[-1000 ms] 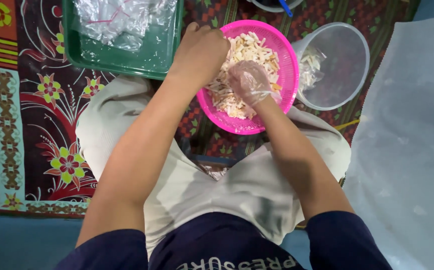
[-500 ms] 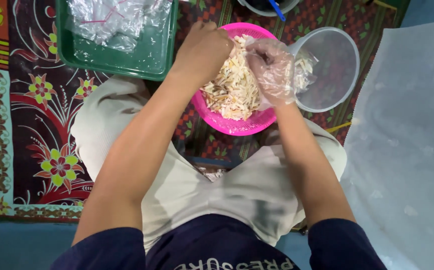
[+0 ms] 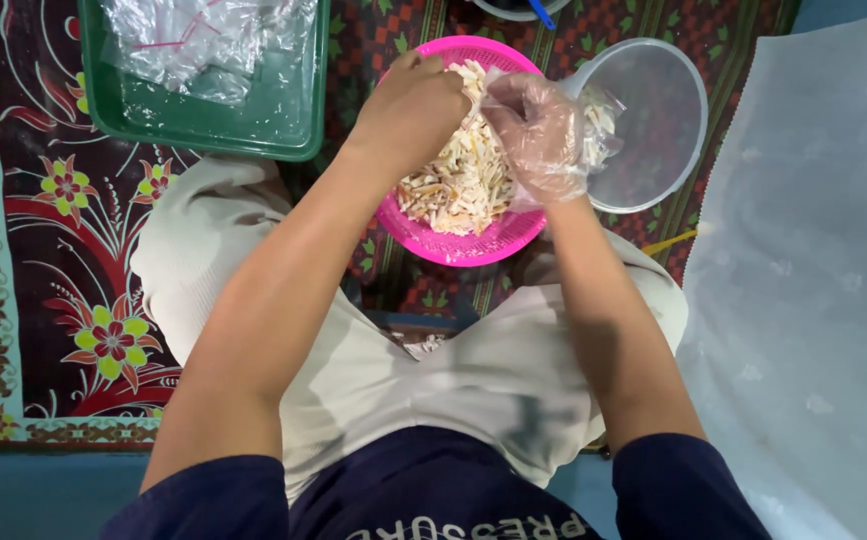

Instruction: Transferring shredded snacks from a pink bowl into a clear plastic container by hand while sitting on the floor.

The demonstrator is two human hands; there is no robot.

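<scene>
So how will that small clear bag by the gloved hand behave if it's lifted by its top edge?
The clear bag looks thin and crinkled, so it will probably sag and fold rather than hold its shape. Only a few pale sticks show inside, so it is likely light. The right hand wears a smooth plastic glove, so the film may slip unless pinched firmly.

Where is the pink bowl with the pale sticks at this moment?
The pink bowl is top centre in the head view, under both hands, between the green tray and the clear bowl.
</scene>
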